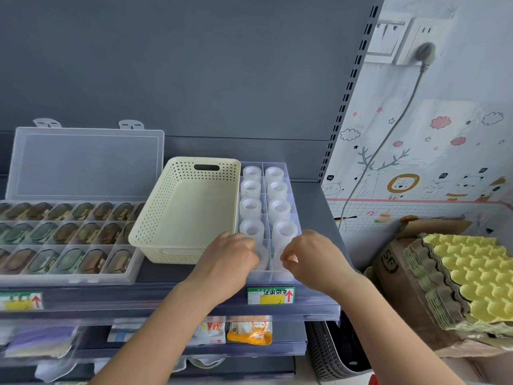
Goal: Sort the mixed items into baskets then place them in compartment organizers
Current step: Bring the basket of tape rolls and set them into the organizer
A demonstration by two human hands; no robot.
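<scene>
Hidden: the fingertips of the left hand [230, 257] lie behind its knuckles; the front-right roll [277, 258] is pale and half covered by the right hand [311, 257]; the dark oval things in the lidded case [69, 279] at far left are too blurred to name; the packets on the lower shelves are cut off by the forearms
Left hand: palm down, fingers curled round the side of the front-left roll [263, 257]
Right hand: fingers curled, thumb and forefinger close together at the front-right roll; I cannot tell whether they pinch it
Task's things: clear tape rolls [250, 208] stand in two rows in the clear compartment organizer [273, 277] on the shelf [319, 218]; the cream basket [166, 201] touches its left wall
Nearby: a green price label [270, 295] below; egg trays [472, 273] on the right
</scene>
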